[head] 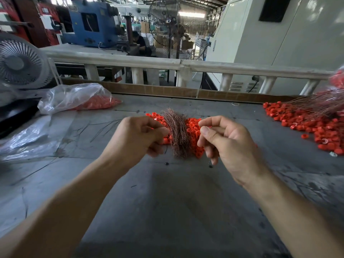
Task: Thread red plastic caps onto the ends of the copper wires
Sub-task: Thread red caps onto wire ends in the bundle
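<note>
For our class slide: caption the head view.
Two hands, left and right, work beside copper wires over red caps.

Left hand (138, 135) and right hand (226, 141), fingers curled, flank a copper wire bundle (177, 135) over red caps (193, 127) on the bench (176, 202).

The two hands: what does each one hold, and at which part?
The left hand grips the bundle of copper wires at its middle. The right hand has its thumb and fingers pinched together; what they hold cannot be told.
</note>
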`<state>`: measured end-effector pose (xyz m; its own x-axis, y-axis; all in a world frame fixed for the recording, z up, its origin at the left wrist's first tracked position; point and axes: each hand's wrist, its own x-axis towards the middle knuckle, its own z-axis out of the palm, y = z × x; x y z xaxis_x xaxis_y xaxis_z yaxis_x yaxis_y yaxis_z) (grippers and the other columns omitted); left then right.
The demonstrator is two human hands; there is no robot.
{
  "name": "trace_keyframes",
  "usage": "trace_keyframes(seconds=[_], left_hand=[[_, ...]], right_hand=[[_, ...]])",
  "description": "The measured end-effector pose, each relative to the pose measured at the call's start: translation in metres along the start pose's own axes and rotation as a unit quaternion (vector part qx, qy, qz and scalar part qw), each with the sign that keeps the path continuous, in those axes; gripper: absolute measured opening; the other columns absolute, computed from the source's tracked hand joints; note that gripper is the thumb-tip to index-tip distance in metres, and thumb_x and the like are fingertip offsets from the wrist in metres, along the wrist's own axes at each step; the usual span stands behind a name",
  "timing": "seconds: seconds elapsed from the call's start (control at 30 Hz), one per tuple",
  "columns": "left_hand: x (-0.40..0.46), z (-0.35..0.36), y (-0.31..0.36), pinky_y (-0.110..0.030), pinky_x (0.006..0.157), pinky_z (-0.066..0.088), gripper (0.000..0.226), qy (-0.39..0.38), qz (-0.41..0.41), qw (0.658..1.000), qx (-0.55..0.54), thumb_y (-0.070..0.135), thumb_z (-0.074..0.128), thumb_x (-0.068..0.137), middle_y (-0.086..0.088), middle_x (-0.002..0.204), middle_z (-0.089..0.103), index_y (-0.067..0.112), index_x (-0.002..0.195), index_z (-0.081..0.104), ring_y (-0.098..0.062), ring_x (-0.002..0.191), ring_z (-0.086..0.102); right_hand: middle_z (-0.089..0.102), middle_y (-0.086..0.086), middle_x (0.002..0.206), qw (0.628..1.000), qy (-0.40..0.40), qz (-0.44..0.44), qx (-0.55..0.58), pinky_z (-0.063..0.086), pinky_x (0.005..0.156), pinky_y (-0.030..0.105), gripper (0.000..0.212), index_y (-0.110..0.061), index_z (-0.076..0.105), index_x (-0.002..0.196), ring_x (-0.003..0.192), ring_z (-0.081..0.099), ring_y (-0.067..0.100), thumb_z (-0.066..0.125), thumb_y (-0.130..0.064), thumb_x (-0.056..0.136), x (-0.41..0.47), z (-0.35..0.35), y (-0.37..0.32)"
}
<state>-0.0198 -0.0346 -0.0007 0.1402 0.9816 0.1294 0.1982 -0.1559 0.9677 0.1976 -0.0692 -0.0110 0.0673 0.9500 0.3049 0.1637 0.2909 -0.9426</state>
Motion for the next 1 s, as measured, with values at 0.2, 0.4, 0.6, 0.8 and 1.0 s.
trace_keyframes(seconds=[0.2,0.4,0.6,0.8,1.0], left_hand=[[-0.008,0.017,0.001,-0.026,0.061,0.059,0.028,-0.064,-0.023,0.98,-0.188,0.008,0.075,0.078,-0.013,0.079,0.074,0.002,0.104,0.07,-0.025,0.073,0.076],[-0.012,0.022,0.0,-0.028,0.065,0.06,0.022,-0.095,0.014,0.977,-0.191,-0.004,0.067,0.087,-0.015,0.085,0.074,0.003,0.108,0.069,-0.028,0.079,0.076],[-0.014,0.025,0.0,-0.026,0.064,0.059,0.018,-0.1,0.025,0.977,-0.188,-0.003,0.066,0.087,-0.019,0.091,0.076,0.006,0.102,0.069,-0.027,0.078,0.076],[-0.012,0.025,-0.003,-0.028,0.065,0.06,0.019,-0.106,0.043,0.975,-0.189,0.012,0.069,0.08,-0.015,0.09,0.076,0.012,0.098,0.075,-0.02,0.076,0.073],[-0.009,0.024,-0.008,-0.029,0.072,0.059,0.025,-0.127,0.038,0.972,-0.195,0.013,0.069,0.081,-0.008,0.085,0.074,0.019,0.103,0.08,-0.017,0.076,0.069]], right_hand=[[0.068,0.005,0.067,0.998,0.002,-0.041,-0.046,0.043,0.041,0.028,0.011,-0.02,0.072,0.094,0.051,0.054,0.015,0.066,-0.012,0.097,-0.006,0.004,-0.006],[0.067,0.002,0.064,0.996,0.0,-0.057,-0.068,0.044,0.047,0.018,0.011,-0.021,0.074,0.09,0.052,0.055,0.004,0.069,-0.011,0.094,-0.008,0.006,-0.011],[0.065,-0.005,0.062,0.995,-0.02,-0.063,-0.079,0.041,0.05,0.011,0.013,-0.018,0.073,0.088,0.052,0.055,0.001,0.068,-0.006,0.094,-0.011,0.01,-0.014],[0.066,-0.006,0.062,0.994,-0.01,-0.067,-0.087,0.042,0.053,0.01,0.013,-0.019,0.074,0.088,0.052,0.056,0.001,0.069,-0.008,0.094,-0.01,0.01,-0.015],[0.066,-0.003,0.063,0.994,-0.015,-0.062,-0.087,0.041,0.051,0.01,0.013,-0.019,0.073,0.088,0.052,0.056,0.0,0.068,-0.01,0.095,-0.013,0.012,-0.016]])
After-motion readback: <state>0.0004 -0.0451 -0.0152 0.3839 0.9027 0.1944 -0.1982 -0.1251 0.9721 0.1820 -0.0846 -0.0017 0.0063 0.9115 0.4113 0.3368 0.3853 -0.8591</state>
